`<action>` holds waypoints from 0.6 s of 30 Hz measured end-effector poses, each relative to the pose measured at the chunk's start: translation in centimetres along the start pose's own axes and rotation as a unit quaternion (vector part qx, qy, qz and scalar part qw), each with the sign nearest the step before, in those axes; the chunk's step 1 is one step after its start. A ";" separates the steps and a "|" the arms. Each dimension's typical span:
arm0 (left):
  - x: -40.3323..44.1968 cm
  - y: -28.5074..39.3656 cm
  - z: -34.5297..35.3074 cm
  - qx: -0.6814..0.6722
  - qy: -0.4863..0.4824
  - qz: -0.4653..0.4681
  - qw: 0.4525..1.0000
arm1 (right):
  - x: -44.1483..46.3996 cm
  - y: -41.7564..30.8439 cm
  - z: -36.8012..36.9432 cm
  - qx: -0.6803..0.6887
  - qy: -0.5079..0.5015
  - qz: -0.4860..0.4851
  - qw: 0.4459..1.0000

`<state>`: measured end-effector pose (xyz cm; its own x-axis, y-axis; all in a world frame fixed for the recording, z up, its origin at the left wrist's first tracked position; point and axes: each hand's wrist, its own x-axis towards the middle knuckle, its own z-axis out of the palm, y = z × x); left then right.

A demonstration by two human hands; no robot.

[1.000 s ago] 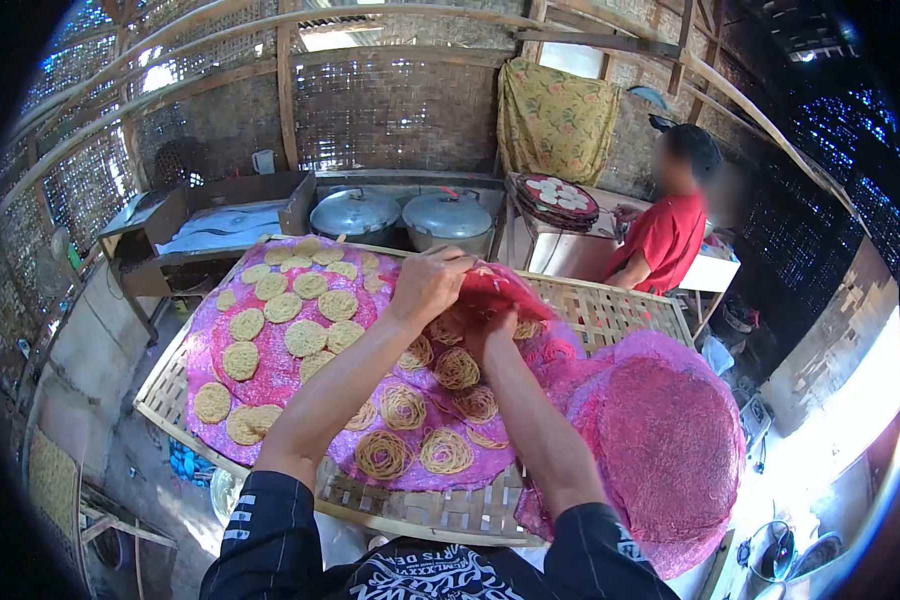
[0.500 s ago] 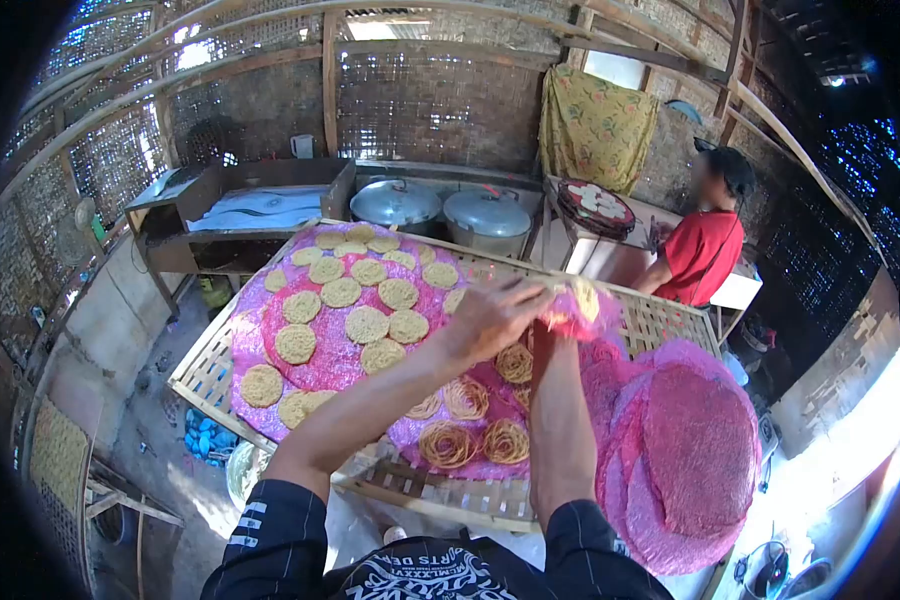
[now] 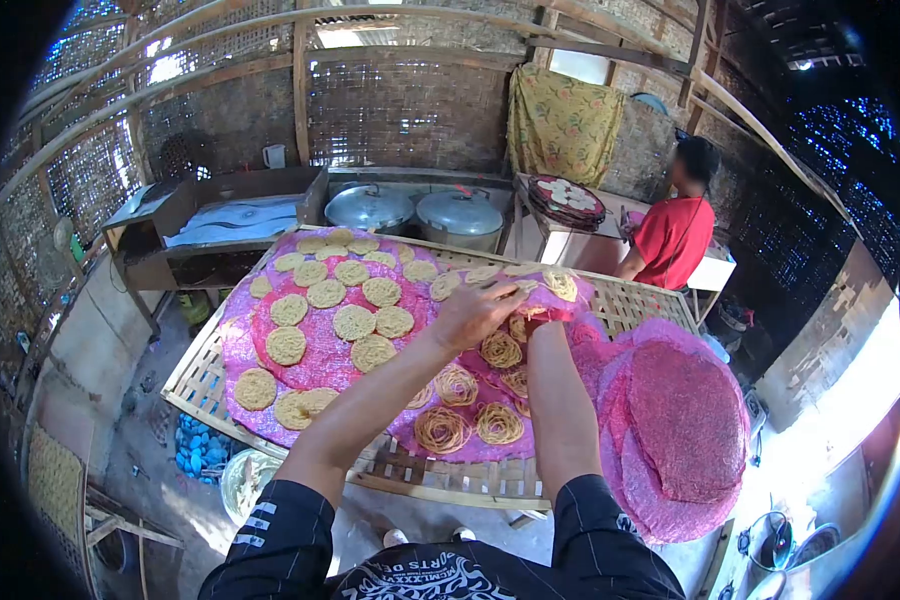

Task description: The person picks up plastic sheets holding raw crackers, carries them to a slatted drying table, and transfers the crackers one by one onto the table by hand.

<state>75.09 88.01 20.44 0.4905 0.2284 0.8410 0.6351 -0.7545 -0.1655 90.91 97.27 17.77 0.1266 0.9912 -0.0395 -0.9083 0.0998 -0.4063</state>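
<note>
Left of the left hand (image 3: 480,308), flat noodle discs (image 3: 355,322) lie on pink mesh cloth (image 3: 322,362). That hand's fingers are half curled beside a raised cloth flap (image 3: 552,313); whether they grip it, I cannot tell. Looser noodle coils (image 3: 457,384) lie between the forearms. The flap runs crosswise over the right hand (image 3: 541,327), the nearer one, mostly hidden, its opening unclear. Right of it sits a layered mesh pile (image 3: 685,420).
</note>
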 end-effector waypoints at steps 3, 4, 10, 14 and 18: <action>2.4 0.0 -1.4 0.000 -0.006 -0.022 1.000 | 0.6 -0.8 0.7 0.001 -0.002 -0.011 1.000; 3.3 -0.4 -2.0 0.006 0.000 -0.021 1.000 | 1.0 -1.3 1.3 0.003 -0.005 -0.016 1.000; 8.6 -2.0 -5.6 0.051 0.038 0.020 0.998 | 4.3 -4.2 6.9 0.014 -0.041 -0.061 0.997; 11.2 -0.5 -8.7 0.095 0.056 0.041 0.993 | 6.2 -5.2 10.1 0.025 -0.062 -0.083 0.994; 11.8 0.7 -11.5 0.117 0.061 0.015 0.991 | 7.3 -4.2 12.5 0.030 -0.087 -0.091 0.992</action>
<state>74.46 83.13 36.12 0.4445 0.1202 0.8877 0.7489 -0.5935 -0.2947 90.68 105.16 30.57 0.2243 0.9557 0.1907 -0.8991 0.2784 -0.3377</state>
